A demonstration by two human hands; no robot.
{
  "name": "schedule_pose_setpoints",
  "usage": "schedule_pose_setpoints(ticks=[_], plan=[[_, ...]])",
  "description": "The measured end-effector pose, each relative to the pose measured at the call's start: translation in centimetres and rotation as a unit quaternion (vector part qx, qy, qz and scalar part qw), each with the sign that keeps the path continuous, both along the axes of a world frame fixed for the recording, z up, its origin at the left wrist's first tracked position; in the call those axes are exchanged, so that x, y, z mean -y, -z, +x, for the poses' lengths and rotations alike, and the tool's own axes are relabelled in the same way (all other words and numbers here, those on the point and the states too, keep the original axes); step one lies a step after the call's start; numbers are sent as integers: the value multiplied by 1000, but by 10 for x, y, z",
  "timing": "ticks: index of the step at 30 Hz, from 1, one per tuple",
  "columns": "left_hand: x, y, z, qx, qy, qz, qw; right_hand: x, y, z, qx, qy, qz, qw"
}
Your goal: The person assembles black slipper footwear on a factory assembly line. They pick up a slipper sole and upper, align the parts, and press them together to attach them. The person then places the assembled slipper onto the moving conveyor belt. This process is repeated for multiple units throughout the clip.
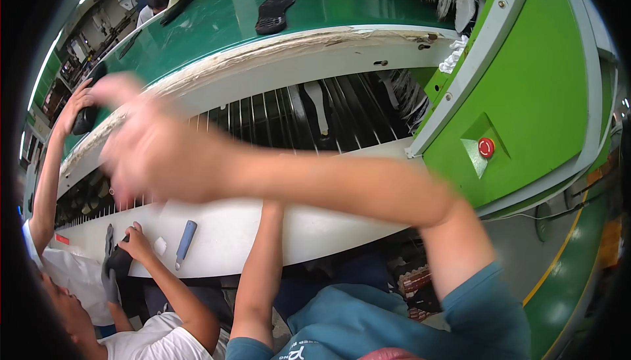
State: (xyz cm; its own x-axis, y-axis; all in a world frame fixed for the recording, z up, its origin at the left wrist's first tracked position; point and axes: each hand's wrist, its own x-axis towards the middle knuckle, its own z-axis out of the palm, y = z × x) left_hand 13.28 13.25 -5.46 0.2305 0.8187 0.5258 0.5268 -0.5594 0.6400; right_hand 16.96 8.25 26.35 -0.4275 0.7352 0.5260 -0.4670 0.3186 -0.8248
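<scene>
My right arm reaches leftward across the view, and my right hand is smeared by motion over the edge of the green conveyor belt. Whether it holds anything does not show. My left forearm rises from below and passes behind the right one, which hides the left hand. Near the right hand, on the white ledge, lies a blue-handled tool with a short metal tip. Beyond the arms, a black shoe sole rests on the belt.
A lower rack of metal rods holds a dark piece with a pale strip. At left, a co-worker's hands handle dark shoe parts; another hand touches a black shoe. The green machine with its red button stands right.
</scene>
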Motion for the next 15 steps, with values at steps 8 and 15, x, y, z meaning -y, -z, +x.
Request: schedule_pose_setpoints(ticks=[8,15], plan=[[0,-12,19,-10,21,-76,997,-120,-25,227,190,524,154,816],[2,-14,24,-3,24,-73,997,-163,-48,402,404,597,-30,692]])
